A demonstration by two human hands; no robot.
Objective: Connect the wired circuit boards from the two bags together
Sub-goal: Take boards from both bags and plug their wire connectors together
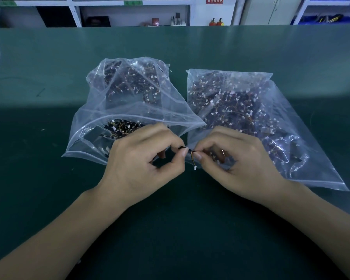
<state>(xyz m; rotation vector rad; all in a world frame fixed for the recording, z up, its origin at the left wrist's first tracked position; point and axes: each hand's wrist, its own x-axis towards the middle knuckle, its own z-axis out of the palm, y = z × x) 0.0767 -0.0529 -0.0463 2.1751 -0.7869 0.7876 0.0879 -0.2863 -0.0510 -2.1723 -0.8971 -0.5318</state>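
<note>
Both forearms reached in from the near edge of the green table and met at the middle, knuckles up and wrists angled inward toward each other. The left hand had its thumb and forefinger curled together, pinching a small dark circuit board of which only a corner showed past the fingertips; its other fingers were folded under the palm. The right hand mirrored that pose, thumb and forefinger pinching the thin orange and yellow wires just beside the left thumb. From that pinch the wires dropped to a small white connector that hung free just above the table, between the two hands. Whether the two pieces were already joined could not be told, since the fingertips hid the meeting point. Behind the left hand lay the left bag, clear plastic with its mouth gaping toward the person and dark boards with wires inside. Behind and partly under the right hand lay the right bag, flatter and also full of such boards.
</note>
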